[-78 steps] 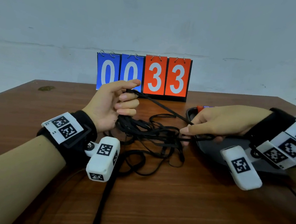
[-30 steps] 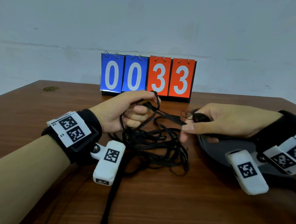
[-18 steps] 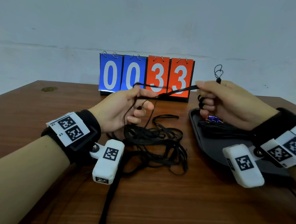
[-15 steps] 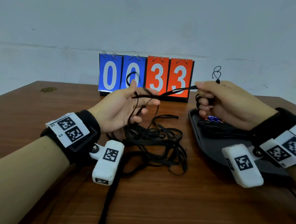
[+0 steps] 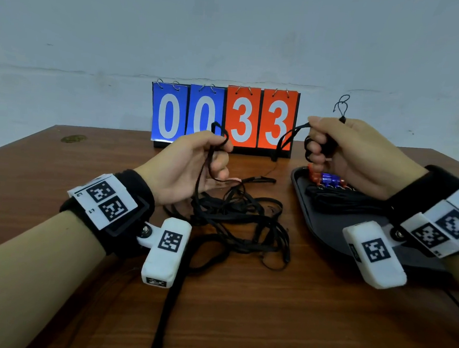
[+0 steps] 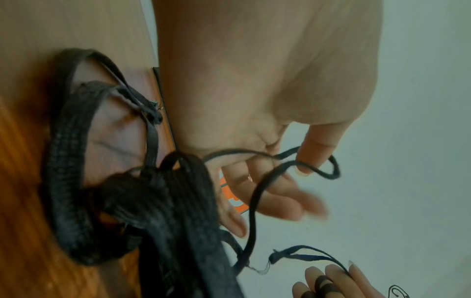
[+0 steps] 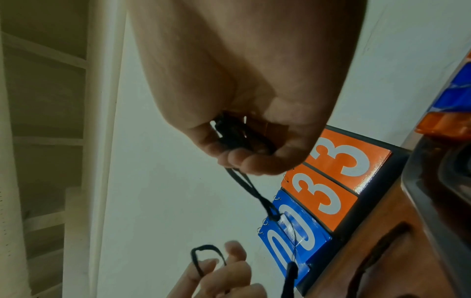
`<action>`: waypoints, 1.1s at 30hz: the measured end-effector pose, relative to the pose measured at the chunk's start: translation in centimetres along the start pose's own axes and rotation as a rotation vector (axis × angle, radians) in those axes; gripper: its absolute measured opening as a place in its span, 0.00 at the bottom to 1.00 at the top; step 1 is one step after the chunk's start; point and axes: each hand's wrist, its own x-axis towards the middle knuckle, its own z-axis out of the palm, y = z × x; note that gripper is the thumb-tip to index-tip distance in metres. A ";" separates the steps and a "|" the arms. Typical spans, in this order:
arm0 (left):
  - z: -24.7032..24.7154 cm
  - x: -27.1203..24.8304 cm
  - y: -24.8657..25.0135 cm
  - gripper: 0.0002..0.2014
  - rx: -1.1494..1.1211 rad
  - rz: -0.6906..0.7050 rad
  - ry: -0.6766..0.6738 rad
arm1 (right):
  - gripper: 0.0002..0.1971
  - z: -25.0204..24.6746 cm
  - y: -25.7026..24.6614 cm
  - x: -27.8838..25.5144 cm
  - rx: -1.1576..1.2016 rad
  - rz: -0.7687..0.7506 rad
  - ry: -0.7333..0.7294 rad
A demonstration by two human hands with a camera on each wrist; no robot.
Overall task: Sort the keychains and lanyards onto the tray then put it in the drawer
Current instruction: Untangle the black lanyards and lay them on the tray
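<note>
The left hand [image 5: 185, 168] is raised above the wooden bench [image 5: 240, 310] and pinches a loop of one black lanyard strap [image 5: 210, 156] between thumb and fingers. Under it a tangled pile of black lanyards [image 5: 236, 220] lies on the bench. The right hand [image 5: 354, 155] is closed around another black lanyard [image 5: 288, 137], above the dark tray [image 5: 327, 229]. The tray holds folded black lanyards and the red and blue keychains [image 5: 327, 178].
</note>
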 end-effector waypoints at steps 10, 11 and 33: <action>-0.2 -0.2 0.6 0.25 0.032 -0.033 -0.073 | 0.14 0.4 0.2 -0.6 -0.014 -0.056 -0.160; -0.1 -0.3 0.7 0.26 0.040 -0.059 -0.076 | 0.14 0.5 0.2 -0.6 -0.002 -0.059 -0.180; 0.2 0.0 -0.5 0.19 0.407 -0.113 -0.161 | 0.13 0.2 -0.5 -0.4 0.172 -0.134 0.024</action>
